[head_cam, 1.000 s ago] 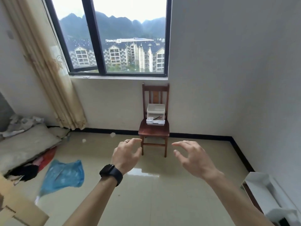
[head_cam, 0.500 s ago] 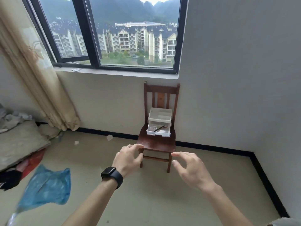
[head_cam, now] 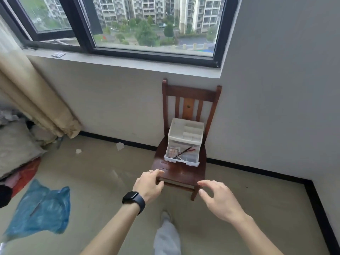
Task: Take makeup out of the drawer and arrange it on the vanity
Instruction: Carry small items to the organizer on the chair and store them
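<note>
Both hands were held out empty, fingers spread: left hand (head_cam: 149,184), right hand (head_cam: 219,197). The open drawer (head_cam: 182,154) was seen ahead on the chair (head_cam: 181,173), makeup inside, slightly nearer the right.

Daylight, soft and even, enters through the window (head_cam: 147,24) at top. Room is bright, no hard shadows; faint shade under the chair (head_cam: 185,162). Pale sheen on the floor (head_cam: 103,173) below the sill. Wide-angle bend: window frame and wall lines bow toward the edges. Slight motion blur overall; blue bag (head_cam: 40,208) and left edge soft. Both hands reasonably sharp.
</note>
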